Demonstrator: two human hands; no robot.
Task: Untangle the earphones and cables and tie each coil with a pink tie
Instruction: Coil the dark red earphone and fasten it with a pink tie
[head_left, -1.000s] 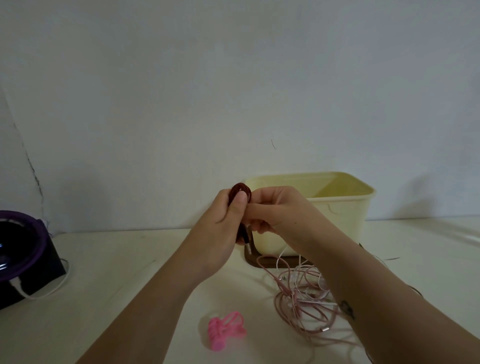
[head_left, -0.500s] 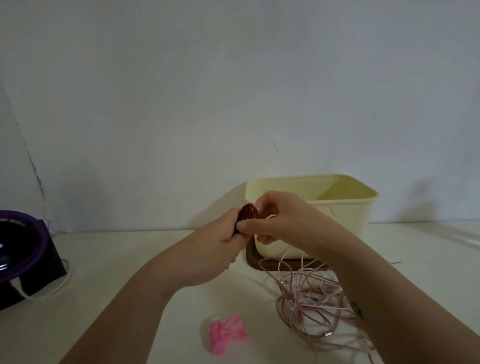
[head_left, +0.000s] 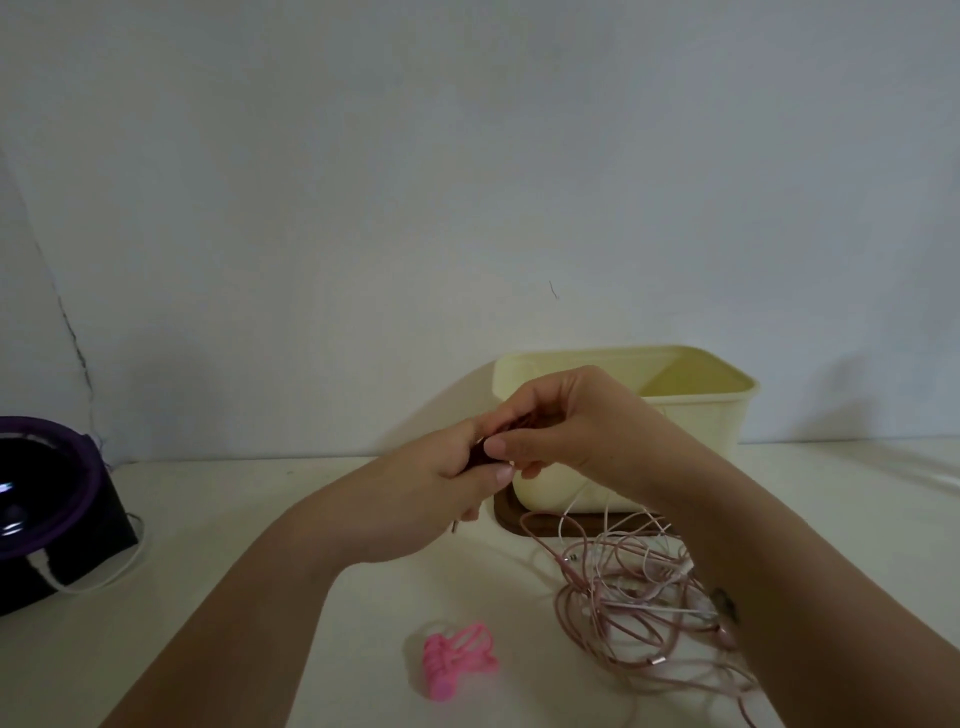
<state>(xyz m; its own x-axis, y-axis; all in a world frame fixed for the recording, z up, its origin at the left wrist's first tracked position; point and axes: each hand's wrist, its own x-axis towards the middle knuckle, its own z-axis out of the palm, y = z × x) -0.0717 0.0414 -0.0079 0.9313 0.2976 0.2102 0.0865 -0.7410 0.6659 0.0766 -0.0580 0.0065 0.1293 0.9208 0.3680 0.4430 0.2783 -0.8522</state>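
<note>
Both hands meet above the table in front of the cream box. My left hand (head_left: 415, 499) grips a small dark red cable coil (head_left: 480, 452), mostly hidden between the fingers, with its metal plug tip (head_left: 455, 526) poking out below. My right hand (head_left: 566, 426) pinches the same coil from the right with thumb and fingers. A tangle of pink and white earphone cables (head_left: 639, 597) lies on the table under my right forearm. A bunch of pink ties (head_left: 457, 660) lies near the front, left of the tangle.
A cream plastic box (head_left: 717, 415) stands on a dark brown tray (head_left: 506, 519) against the wall. A black and purple device (head_left: 47, 499) with a white cord sits at the far left. The table top is white.
Both hands have come down lower with the dark red coil. My right hand's fingers now cover most of the coil, which showed clearly above the left thumb a second ago.
</note>
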